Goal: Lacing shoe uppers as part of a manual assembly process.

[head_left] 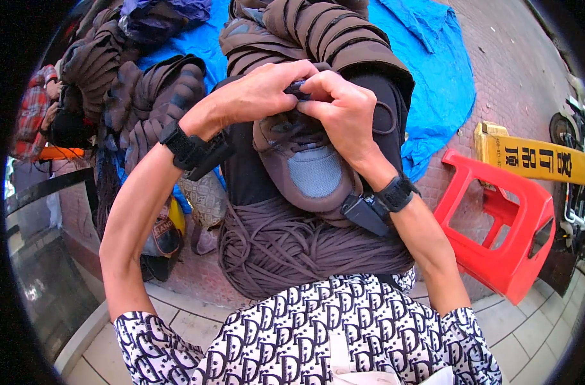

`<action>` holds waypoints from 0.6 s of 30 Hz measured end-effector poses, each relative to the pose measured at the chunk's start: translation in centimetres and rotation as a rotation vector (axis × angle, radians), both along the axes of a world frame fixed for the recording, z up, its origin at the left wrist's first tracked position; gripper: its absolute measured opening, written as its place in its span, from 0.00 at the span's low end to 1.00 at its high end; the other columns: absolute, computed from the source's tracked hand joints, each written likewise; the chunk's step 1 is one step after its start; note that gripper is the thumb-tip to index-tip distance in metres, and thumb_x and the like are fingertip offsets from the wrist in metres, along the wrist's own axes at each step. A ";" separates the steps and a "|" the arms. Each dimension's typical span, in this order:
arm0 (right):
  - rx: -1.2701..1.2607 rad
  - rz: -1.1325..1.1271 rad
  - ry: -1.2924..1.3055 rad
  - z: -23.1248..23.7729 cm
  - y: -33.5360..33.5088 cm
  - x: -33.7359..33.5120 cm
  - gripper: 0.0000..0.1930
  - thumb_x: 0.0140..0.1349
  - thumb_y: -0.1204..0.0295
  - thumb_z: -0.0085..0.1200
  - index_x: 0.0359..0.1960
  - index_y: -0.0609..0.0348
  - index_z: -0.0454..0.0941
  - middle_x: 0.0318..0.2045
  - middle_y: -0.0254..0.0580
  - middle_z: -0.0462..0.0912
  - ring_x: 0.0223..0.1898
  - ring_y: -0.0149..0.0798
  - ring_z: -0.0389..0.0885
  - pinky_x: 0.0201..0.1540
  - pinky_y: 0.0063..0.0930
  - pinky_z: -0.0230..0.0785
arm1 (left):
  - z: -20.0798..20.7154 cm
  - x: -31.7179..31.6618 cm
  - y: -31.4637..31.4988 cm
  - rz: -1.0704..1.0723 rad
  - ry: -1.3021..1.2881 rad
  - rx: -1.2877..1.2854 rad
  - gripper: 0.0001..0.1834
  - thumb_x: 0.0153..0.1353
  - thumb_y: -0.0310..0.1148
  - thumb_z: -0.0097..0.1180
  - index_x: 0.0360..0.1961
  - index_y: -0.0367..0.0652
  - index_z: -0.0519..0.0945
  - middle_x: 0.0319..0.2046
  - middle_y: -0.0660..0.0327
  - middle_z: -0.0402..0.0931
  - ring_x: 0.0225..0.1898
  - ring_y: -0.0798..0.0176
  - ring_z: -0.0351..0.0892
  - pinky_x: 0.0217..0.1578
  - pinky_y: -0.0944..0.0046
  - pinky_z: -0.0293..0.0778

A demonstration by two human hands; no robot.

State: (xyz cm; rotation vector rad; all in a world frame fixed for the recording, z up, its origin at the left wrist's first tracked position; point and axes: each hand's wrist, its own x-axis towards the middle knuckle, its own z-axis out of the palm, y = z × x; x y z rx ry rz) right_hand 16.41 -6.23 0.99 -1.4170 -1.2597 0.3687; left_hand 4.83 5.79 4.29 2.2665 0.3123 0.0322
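Observation:
A brown shoe (315, 174) with a grey mesh toe lies across my lap, toe toward me. Above its lace opening, my left hand (261, 93) and my right hand (342, 106) meet, fingertips pinched together. Between them is a short dark piece that looks like the shoelace's end; the fingers partly cover it. A loop of dark shoelace (387, 119) curves out to the right of my right hand. On my lap, nearer to me than the shoe, rests a thick bundle of brown laces (276, 250). Both wrists carry black straps with small devices.
Rows of nested brown shoe uppers (331, 35) are stacked just beyond my hands, with more piles (154, 96) at left. A blue tarp (437, 96) lies beneath. At right are a red plastic stool (530, 224) and a yellow board (536, 154). Another person's plaid sleeve (34, 109) shows far left.

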 end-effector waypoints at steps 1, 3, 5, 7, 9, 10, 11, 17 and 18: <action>-0.008 0.017 -0.081 0.0 0.1 0.1 0.07 0.38 0.79 0.56 0.23 0.59 0.76 0.19 0.39 0.78 0.22 0.34 0.78 0.26 0.24 0.69 | 0.0 0.0 0.1 0.002 0.010 -0.012 0.21 0.42 0.24 0.50 0.43 0.35 0.69 0.34 0.55 0.73 0.40 0.63 0.72 0.44 0.66 0.66; 0.007 0.049 -0.158 0.1 -0.4 0.6 0.08 0.38 0.79 0.56 0.25 0.59 0.76 0.20 0.40 0.78 0.23 0.35 0.78 0.26 0.25 0.69 | 0.1 0.0 0.2 0.004 0.018 -0.025 0.22 0.42 0.23 0.50 0.43 0.35 0.69 0.34 0.55 0.73 0.41 0.63 0.72 0.44 0.66 0.66; -0.128 0.098 0.024 0.0 -1.0 1.0 0.10 0.39 0.78 0.56 0.27 0.58 0.76 0.21 0.40 0.78 0.23 0.35 0.78 0.27 0.26 0.69 | 0.2 0.2 0.4 0.009 0.068 -0.049 0.22 0.41 0.23 0.50 0.43 0.35 0.69 0.34 0.56 0.73 0.40 0.65 0.71 0.44 0.67 0.66; -0.106 0.085 -0.049 -0.2 -1.1 1.1 0.11 0.40 0.79 0.56 0.29 0.58 0.75 0.20 0.39 0.78 0.23 0.35 0.78 0.27 0.26 0.69 | 0.3 0.3 0.5 0.004 0.098 -0.075 0.22 0.41 0.24 0.50 0.43 0.35 0.69 0.34 0.57 0.73 0.40 0.66 0.71 0.44 0.67 0.66; -0.084 0.088 -0.025 -0.4 -0.8 1.0 0.11 0.39 0.79 0.55 0.28 0.57 0.75 0.18 0.38 0.76 0.22 0.34 0.76 0.27 0.26 0.68 | 0.5 0.4 0.6 0.008 0.113 -0.083 0.21 0.42 0.24 0.50 0.42 0.34 0.70 0.34 0.58 0.73 0.39 0.67 0.71 0.44 0.68 0.66; -0.071 0.087 -0.023 -0.5 -0.6 1.0 0.11 0.39 0.79 0.55 0.28 0.57 0.75 0.18 0.38 0.76 0.22 0.34 0.76 0.27 0.26 0.68 | 0.5 0.4 0.7 0.009 0.119 -0.097 0.21 0.42 0.25 0.50 0.42 0.34 0.70 0.34 0.59 0.73 0.39 0.68 0.70 0.44 0.68 0.66; -0.026 0.095 -0.076 -0.6 -0.3 1.0 0.11 0.38 0.80 0.54 0.28 0.57 0.75 0.18 0.38 0.75 0.22 0.35 0.75 0.27 0.27 0.68 | 0.5 0.3 0.7 0.014 0.123 -0.111 0.20 0.43 0.25 0.49 0.42 0.34 0.70 0.35 0.59 0.73 0.39 0.69 0.70 0.43 0.69 0.65; 0.201 0.141 -0.422 -0.4 0.8 2.0 0.11 0.36 0.79 0.55 0.25 0.56 0.74 0.19 0.36 0.74 0.23 0.38 0.73 0.27 0.28 0.67 | 0.2 0.3 1.3 -0.022 0.115 -0.264 0.22 0.45 0.27 0.47 0.45 0.33 0.70 0.38 0.61 0.73 0.42 0.69 0.68 0.46 0.71 0.63; 0.278 0.152 -0.558 -0.2 0.9 2.2 0.10 0.35 0.78 0.56 0.25 0.56 0.74 0.20 0.36 0.74 0.24 0.38 0.73 0.28 0.28 0.67 | 0.2 0.3 1.6 -0.017 0.103 -0.262 0.22 0.45 0.27 0.47 0.45 0.33 0.70 0.38 0.61 0.73 0.42 0.69 0.68 0.46 0.71 0.63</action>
